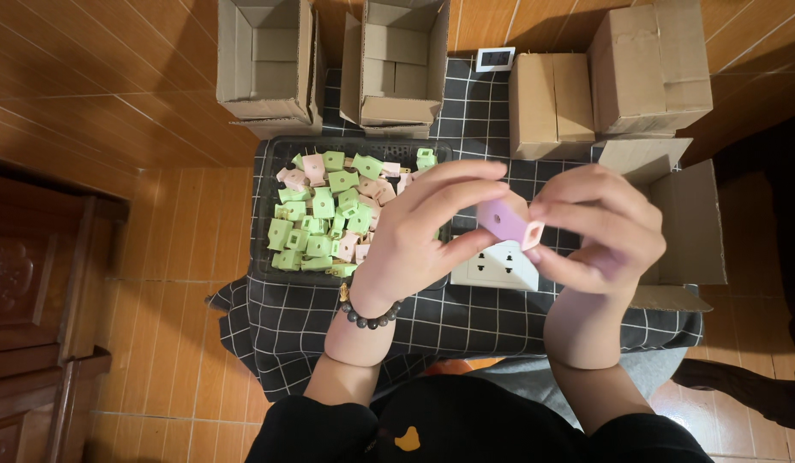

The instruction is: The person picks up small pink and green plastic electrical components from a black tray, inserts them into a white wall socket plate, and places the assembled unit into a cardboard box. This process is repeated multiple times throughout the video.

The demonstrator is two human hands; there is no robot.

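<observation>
**One head camera, looking straight down**

A single view, worn on the person's head, faces steeply down over the lap from close range. The black tray (273, 214) sits left of centre; cardboard boxes (269, 60) lie beyond it at the top edge, and wooden floor (157, 249) lies to its left.

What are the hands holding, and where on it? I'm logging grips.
Both hands, left and right, hold a small purple plug-like block, fingertips pinching its opposite ends.

Both forearms rise from six o'clock, the left hand (414, 236) with fingers curled toward three o'clock, the right hand (599, 227) with fingertips pinched toward nine o'clock, meeting at centre.
</observation>
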